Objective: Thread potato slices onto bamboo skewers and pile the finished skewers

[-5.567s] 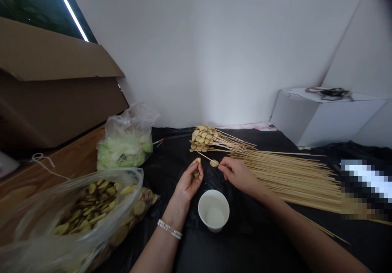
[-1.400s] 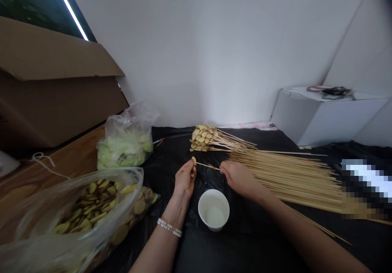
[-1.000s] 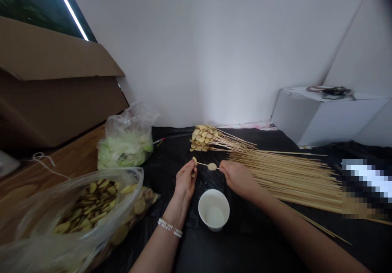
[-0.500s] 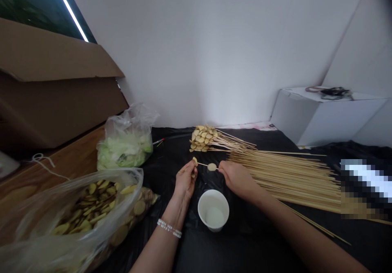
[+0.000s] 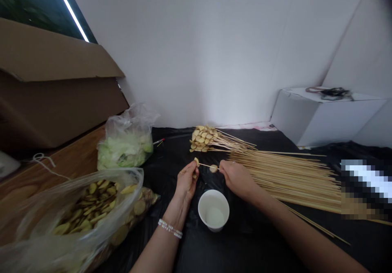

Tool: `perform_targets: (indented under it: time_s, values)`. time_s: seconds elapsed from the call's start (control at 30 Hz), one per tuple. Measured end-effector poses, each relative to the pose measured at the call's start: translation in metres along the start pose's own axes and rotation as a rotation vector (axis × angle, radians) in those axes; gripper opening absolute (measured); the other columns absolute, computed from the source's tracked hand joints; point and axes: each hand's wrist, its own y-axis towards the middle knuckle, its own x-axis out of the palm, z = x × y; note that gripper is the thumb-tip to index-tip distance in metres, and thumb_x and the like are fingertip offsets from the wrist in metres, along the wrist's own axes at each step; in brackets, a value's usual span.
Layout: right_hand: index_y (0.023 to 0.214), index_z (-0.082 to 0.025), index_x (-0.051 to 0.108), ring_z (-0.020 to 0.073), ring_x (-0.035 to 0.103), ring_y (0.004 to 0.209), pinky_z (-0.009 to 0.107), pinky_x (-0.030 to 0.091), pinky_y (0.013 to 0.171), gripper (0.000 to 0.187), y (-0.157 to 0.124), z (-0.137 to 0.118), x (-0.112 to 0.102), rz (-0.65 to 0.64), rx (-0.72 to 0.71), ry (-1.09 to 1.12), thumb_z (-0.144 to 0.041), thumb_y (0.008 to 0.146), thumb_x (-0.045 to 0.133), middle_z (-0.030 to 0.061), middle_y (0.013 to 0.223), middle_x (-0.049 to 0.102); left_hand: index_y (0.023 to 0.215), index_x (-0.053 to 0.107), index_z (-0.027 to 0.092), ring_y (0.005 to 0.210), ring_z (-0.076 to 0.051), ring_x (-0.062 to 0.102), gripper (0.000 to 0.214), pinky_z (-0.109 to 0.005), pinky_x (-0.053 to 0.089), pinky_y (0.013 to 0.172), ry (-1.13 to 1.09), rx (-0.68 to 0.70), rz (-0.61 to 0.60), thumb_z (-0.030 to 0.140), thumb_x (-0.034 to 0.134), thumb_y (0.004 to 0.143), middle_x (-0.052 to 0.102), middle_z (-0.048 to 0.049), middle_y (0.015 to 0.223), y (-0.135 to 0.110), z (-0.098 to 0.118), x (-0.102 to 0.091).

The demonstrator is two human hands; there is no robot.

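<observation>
A white cup (image 5: 212, 199) stands upright on a black sheet (image 5: 232, 250), and well to the cup's left an open plastic bag (image 5: 39, 207) holds heaped potato slices (image 5: 92, 203). Just beyond the cup's left side, the left hand (image 5: 186, 180) pinches a potato slice (image 5: 197, 161); beyond its right side, the right hand (image 5: 237, 178) clasps a bamboo skewer (image 5: 206, 165). One threaded slice (image 5: 213, 168) sits near that hand, and the skewer reaches the pinched slice; I cannot tell whether it pierces it. Right of the cup spread bare skewers (image 5: 290, 179); farther beyond it lie piled loaded skewers (image 5: 203, 138), with a cabbage bag (image 5: 125, 150) beyond the cup to the left.
</observation>
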Motion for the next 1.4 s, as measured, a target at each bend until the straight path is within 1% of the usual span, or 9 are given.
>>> perform_targets:
  time_s: [0.13,0.23,0.47,0.57,0.8,0.97,1.13,1.33,1.4]
  values:
    - [0.085,-0.018,0.054,0.0141,0.056,0.07,0.025,0.027,0.06,0.02,0.001,0.002,0.0,-0.08,0.005,0.07,-0.022,0.094,0.036,0.0039,0.077,0.065,0.072,0.068,0.007,0.047,-0.003,0.056,0.007,-0.01,0.048,0.046,-0.005,-0.01,-0.008,0.002,0.064,0.075,0.065,-0.0039,0.064,0.001,0.0,-0.001]
    - [0.085,-0.019,0.055,0.0139,0.056,0.072,0.024,0.027,0.062,0.019,0.002,0.003,0.001,-0.087,0.008,0.111,-0.022,0.093,0.038,0.0038,0.079,0.065,0.072,0.068,0.007,0.047,-0.003,0.056,0.009,-0.01,0.048,0.046,-0.009,-0.021,-0.005,0.002,0.063,0.076,0.065,-0.0038,0.064,0.0,0.0,-0.001]
    - [0.084,-0.018,0.053,0.0144,0.052,0.074,0.025,0.027,0.064,0.013,0.0,-0.002,0.001,0.052,-0.049,0.017,-0.015,0.089,0.042,0.0033,0.081,0.061,0.073,0.068,0.007,0.047,-0.003,0.055,0.013,-0.009,0.048,0.045,-0.023,-0.044,-0.006,0.003,0.058,0.08,0.065,-0.0041,0.065,-0.002,0.002,0.002]
    - [0.085,-0.018,0.053,0.015,0.052,0.076,0.026,0.026,0.064,0.014,-0.001,-0.003,0.0,0.075,-0.065,-0.022,-0.015,0.09,0.041,0.0044,0.082,0.061,0.073,0.067,0.007,0.047,-0.003,0.055,0.013,-0.009,0.048,0.044,-0.03,-0.072,-0.012,0.005,0.058,0.081,0.064,-0.0042,0.065,-0.002,0.004,0.002]
    - [0.086,-0.018,0.054,0.0137,0.055,0.067,0.026,0.025,0.059,0.02,-0.001,-0.003,0.0,-0.021,-0.042,0.057,-0.021,0.094,0.036,0.0034,0.076,0.064,0.072,0.067,0.007,0.047,-0.003,0.056,0.014,-0.01,0.048,0.044,-0.05,-0.074,-0.003,0.004,0.057,0.082,0.064,-0.0044,0.065,-0.002,0.005,0.001]
    - [0.082,-0.018,0.055,0.0137,0.056,0.072,0.025,0.028,0.062,0.02,0.002,0.0,0.003,-0.049,-0.025,0.139,-0.021,0.093,0.038,0.0034,0.078,0.065,0.071,0.067,0.006,0.046,-0.003,0.055,0.015,-0.01,0.048,0.044,-0.046,-0.071,-0.01,0.003,0.056,0.081,0.064,-0.0044,0.065,-0.001,0.002,0.001]
    - [0.085,-0.018,0.054,0.0146,0.055,0.073,0.026,0.027,0.062,0.013,0.001,-0.005,0.002,-0.013,-0.011,0.018,-0.017,0.09,0.041,0.0034,0.08,0.064,0.071,0.067,0.006,0.044,-0.002,0.053,0.013,-0.009,0.047,0.043,-0.017,-0.063,-0.012,0.005,0.058,0.081,0.063,-0.0037,0.064,0.001,-0.001,-0.001]
    - [0.085,-0.019,0.054,0.0143,0.056,0.072,0.026,0.028,0.061,0.017,-0.003,-0.011,-0.002,-0.004,-0.029,-0.024,-0.02,0.092,0.039,0.0028,0.08,0.064,0.071,0.068,0.007,0.044,-0.002,0.053,0.002,-0.01,0.046,0.044,0.013,0.009,-0.009,0.007,0.069,0.073,0.064,-0.0033,0.064,0.001,-0.001,-0.002]
    - [0.084,-0.019,0.055,0.0146,0.057,0.074,0.026,0.029,0.062,0.019,-0.003,-0.012,-0.003,-0.007,-0.039,-0.021,-0.021,0.093,0.038,0.0028,0.08,0.064,0.07,0.068,0.007,0.044,-0.002,0.052,0.003,-0.009,0.045,0.044,0.025,0.035,-0.006,0.008,0.071,0.071,0.064,-0.003,0.063,0.001,-0.001,-0.002]
